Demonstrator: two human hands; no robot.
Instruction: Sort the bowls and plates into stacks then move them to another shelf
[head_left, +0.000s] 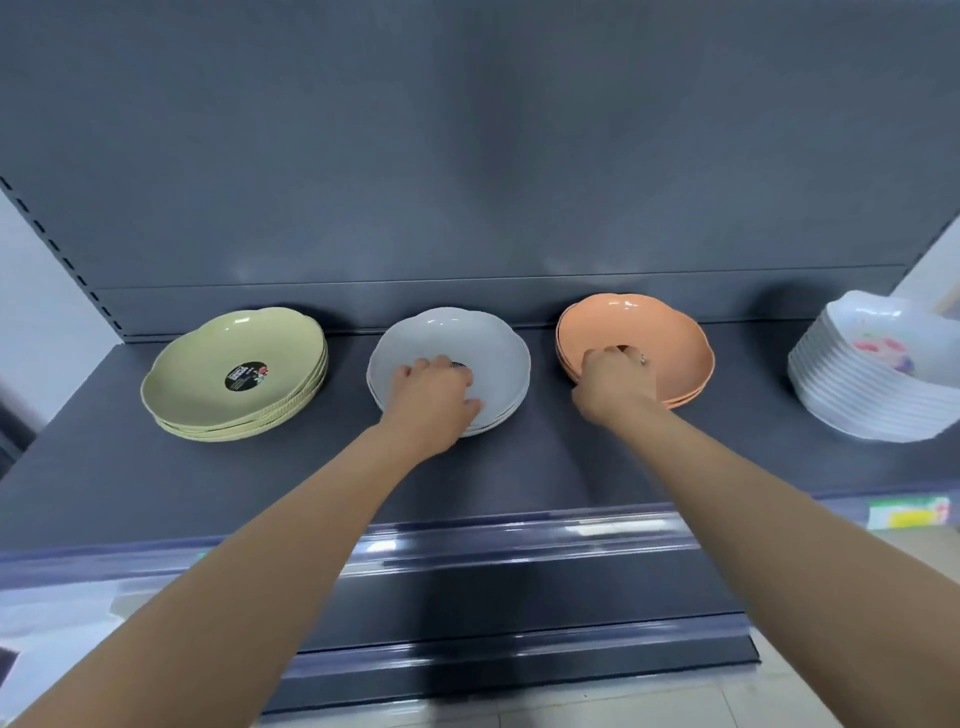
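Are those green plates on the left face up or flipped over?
Face up: the green plates show their hollow side, with a dark label stuck inside the top one.

The left forearm and right forearm stretch forward, bare and nearly straight. The left hand and right hand lie knuckles-up with fingers curled downward; whether they grip anything is hidden beneath them.

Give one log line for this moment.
left hand grips grey scalloped plate stack | right hand grips orange scalloped plate stack | green scalloped plate stack, white bowl stack untouched
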